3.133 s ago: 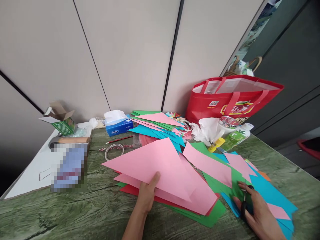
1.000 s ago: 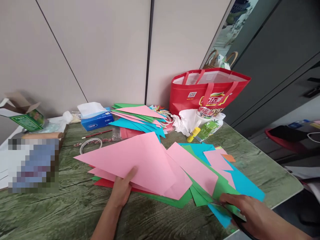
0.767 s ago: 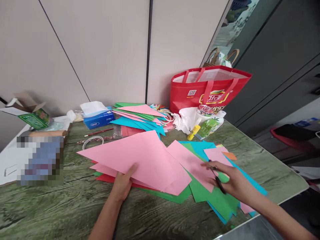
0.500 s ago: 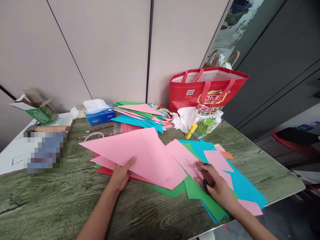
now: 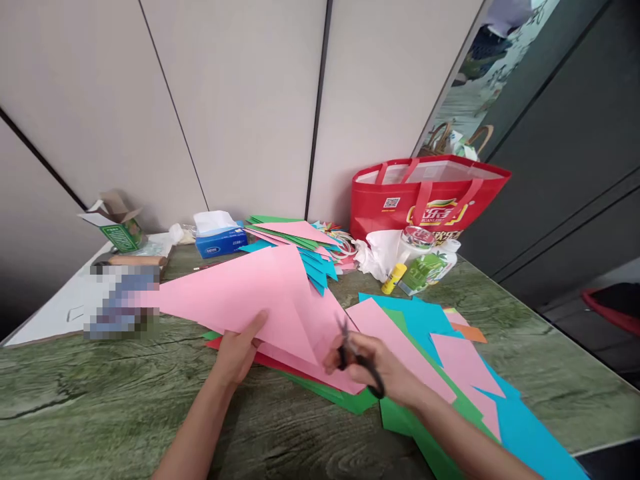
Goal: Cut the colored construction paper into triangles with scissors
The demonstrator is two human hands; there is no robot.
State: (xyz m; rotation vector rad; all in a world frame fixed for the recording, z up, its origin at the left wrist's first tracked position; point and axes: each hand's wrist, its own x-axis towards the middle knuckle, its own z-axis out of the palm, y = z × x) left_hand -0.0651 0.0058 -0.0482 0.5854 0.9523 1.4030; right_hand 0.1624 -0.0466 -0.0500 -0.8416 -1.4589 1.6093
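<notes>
My left hand (image 5: 240, 350) grips a folded pink paper (image 5: 240, 287) near its lower edge, thumb on top. The paper is raised over a pile of pink, red and green sheets, the green paper (image 5: 345, 400) showing at the bottom. In my right hand (image 5: 385, 370) are black-handled scissors (image 5: 345, 340), a little blurred, their blades pointing up beside the right part of the folded paper. Whether the fingertips touch the paper, I cannot tell. Under my right forearm lie loose sheets, among them a blue sheet (image 5: 535, 433) and a pink sheet (image 5: 400, 347).
Along the wall stand a small open box (image 5: 120, 233), a blue tissue box (image 5: 220, 243), a stack of folded papers (image 5: 285, 233) and a red bag (image 5: 370, 210). A yellow glue stick (image 5: 394, 279) lies by a green carton (image 5: 423, 272). The table (image 5: 75, 413) ends at the right.
My right hand has moved left with the scissors, from above the loose sheets to the folded pink paper. The pink paper has been lifted and shifted slightly left. The camera view has turned.
</notes>
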